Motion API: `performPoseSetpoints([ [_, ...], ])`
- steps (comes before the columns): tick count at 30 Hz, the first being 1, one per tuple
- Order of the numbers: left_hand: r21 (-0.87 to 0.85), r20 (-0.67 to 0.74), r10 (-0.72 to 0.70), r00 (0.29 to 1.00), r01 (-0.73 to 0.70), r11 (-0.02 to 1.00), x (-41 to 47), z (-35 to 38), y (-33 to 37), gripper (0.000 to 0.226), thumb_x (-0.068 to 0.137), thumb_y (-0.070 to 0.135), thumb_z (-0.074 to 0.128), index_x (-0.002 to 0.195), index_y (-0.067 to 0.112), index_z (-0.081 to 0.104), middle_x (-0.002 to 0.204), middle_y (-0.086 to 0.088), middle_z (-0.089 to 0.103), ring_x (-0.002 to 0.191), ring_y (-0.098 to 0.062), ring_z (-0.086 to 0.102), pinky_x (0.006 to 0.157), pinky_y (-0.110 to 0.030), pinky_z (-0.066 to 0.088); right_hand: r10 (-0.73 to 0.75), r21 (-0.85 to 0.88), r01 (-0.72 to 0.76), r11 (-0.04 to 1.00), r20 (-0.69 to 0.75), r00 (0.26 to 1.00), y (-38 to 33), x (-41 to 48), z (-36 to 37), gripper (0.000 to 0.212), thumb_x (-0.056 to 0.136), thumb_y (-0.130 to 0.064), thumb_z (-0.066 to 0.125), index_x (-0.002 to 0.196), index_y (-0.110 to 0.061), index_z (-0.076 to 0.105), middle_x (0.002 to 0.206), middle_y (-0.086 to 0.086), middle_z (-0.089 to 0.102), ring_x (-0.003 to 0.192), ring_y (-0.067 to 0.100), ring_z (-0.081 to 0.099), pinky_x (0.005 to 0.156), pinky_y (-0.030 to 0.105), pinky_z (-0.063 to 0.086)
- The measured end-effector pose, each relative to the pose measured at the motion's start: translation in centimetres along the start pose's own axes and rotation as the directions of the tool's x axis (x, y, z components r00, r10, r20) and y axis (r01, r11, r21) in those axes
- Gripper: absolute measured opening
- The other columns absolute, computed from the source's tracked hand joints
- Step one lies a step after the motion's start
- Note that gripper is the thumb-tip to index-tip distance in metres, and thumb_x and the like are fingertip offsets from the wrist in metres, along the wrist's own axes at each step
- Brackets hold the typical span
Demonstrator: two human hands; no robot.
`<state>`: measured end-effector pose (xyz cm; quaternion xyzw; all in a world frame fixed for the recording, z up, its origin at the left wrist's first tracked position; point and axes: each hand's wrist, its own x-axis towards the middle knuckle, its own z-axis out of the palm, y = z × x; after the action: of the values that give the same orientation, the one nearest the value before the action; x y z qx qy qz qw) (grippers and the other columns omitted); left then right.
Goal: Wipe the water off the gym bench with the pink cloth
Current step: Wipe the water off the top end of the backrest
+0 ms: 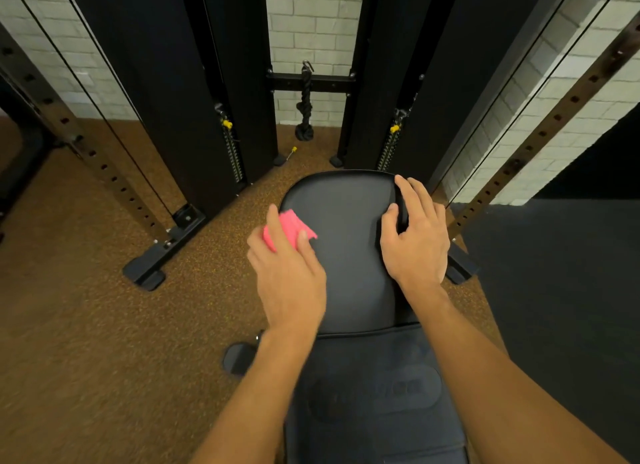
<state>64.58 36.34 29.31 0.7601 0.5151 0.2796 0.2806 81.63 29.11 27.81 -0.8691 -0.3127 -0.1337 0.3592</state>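
Note:
A black padded gym bench (346,221) runs away from me in the centre of the view. My left hand (289,273) presses a bunched pink cloth (289,228) onto the left edge of the far pad. My right hand (417,238) grips the right edge of the same pad, thumb on top and fingers curled over the side. I cannot make out any water on the dark surface.
A black cable machine with two weight stacks (232,152) stands just beyond the bench, a rope attachment (304,117) hanging between them. Rack uprights (104,166) flank both sides, with a base foot (149,269) at left. The floor is brown speckled rubber (86,342).

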Motion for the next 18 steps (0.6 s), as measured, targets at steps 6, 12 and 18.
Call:
performPoseSetpoints([
  [6,-0.199,0.26,-0.207,0.943,0.263,0.944,9.4,-1.6,2.2,0.048,0.114,0.044,0.036,0.152,0.017,0.045,0.137,-0.009,0.057,0.108,-0.021,0.054,0.089,-0.035,0.039,0.008,0.012,-0.008,1.0,-0.006,1.0,-0.1,0.1,0.1,0.049,0.107,-0.036,0.051,0.156,-0.032,0.054,0.16,-0.009,0.052,0.129,0.016,0.051,0.104,0.035,0.049],
  [12,0.023,0.505,-0.054,0.862,0.049,0.999,14.8,-1.4,5.4,0.046,0.112,0.047,0.035,0.13,0.021,0.068,0.14,-0.012,0.06,0.133,-0.033,0.051,0.107,-0.042,0.039,0.018,0.013,-0.019,1.0,0.013,1.0,-0.2,0.1,-0.1,0.05,0.106,-0.038,0.05,0.156,-0.034,0.053,0.161,-0.011,0.051,0.13,0.015,0.049,0.106,0.037,0.048],
  [18,-0.116,0.442,-0.063,0.895,0.127,0.985,13.3,-2.2,2.6,0.048,0.107,0.06,0.043,0.139,0.033,0.066,0.139,-0.002,0.063,0.132,-0.025,0.053,0.104,-0.041,0.043,0.024,0.03,-0.024,0.999,0.006,1.0,-0.3,0.0,-0.1,0.05,0.106,-0.038,0.05,0.156,-0.034,0.054,0.161,-0.011,0.051,0.131,0.015,0.051,0.107,0.037,0.051],
])
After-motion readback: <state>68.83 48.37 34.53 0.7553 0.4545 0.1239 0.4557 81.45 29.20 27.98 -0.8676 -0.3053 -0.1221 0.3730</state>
